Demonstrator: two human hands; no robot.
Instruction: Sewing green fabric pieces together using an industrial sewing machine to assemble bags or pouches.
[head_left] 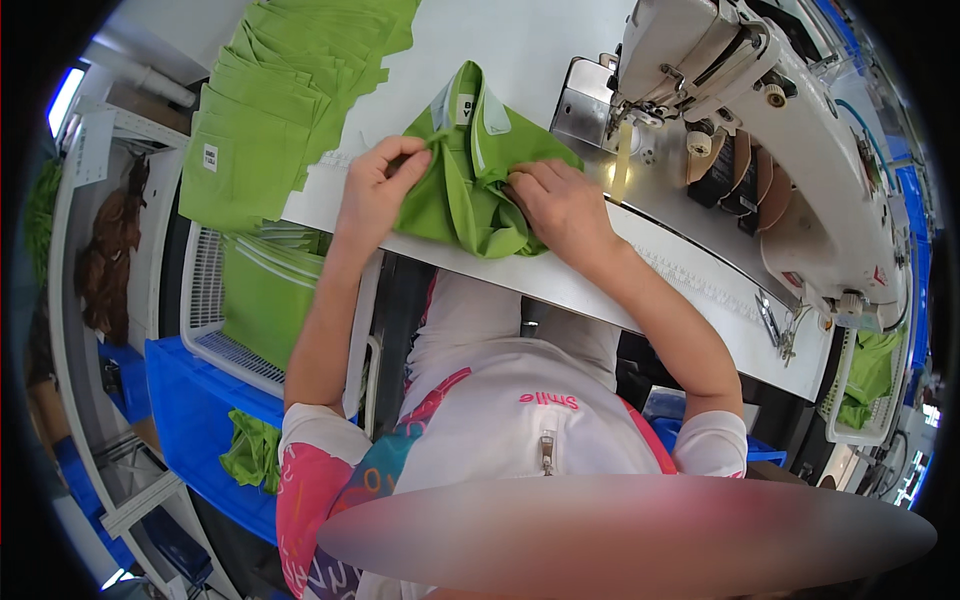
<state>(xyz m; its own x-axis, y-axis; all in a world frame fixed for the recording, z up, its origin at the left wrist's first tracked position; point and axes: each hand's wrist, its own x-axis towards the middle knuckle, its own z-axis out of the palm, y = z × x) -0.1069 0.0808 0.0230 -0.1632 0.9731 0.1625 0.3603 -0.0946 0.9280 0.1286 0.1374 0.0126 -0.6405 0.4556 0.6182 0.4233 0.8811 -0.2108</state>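
Observation:
A green garment piece [450,200] with pale strips along its folded opening lies bunched on the white worktable [400,50], in front of a white sewing machine [820,210]. My left hand [385,180] pinches the garment's left edge between thumb and fingers. My right hand [560,205] has its fingers curled on the folds at the garment's right side, gripping them. Just beyond my right hand is the machine's metal plate [580,105], with a pale yellow strip [622,160] hanging at the needle area.
Stacked green panels [260,110] cover the table's left. Below are a white basket [205,335] of panels and a blue bin [180,420]. Scissors [768,320] lie at the table's right end, beside another basket [840,420]. A shelf rack [75,250] stands far left.

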